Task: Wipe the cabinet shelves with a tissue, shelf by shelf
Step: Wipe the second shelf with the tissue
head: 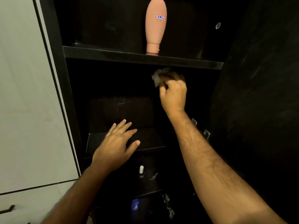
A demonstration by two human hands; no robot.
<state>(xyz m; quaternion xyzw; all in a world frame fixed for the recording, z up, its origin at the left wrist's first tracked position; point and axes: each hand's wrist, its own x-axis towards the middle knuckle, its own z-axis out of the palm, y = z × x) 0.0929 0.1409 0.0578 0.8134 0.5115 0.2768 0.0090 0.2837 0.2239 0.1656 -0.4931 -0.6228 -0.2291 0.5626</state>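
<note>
Pinching a crumpled tissue (157,76) in curled fingers, right hand (174,91) holds it just under the upper shelf (113,54); left hand (116,143), fingers spread, rests on the lower shelf (150,139). Soft and tearable, the wad likely wants bunching.

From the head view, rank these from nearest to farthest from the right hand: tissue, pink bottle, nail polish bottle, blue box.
From the right hand:
1. Tissue, held in its grip.
2. Pink bottle, on the shelf above.
3. Nail polish bottle, two shelves down.
4. Blue box, lowest.
</note>
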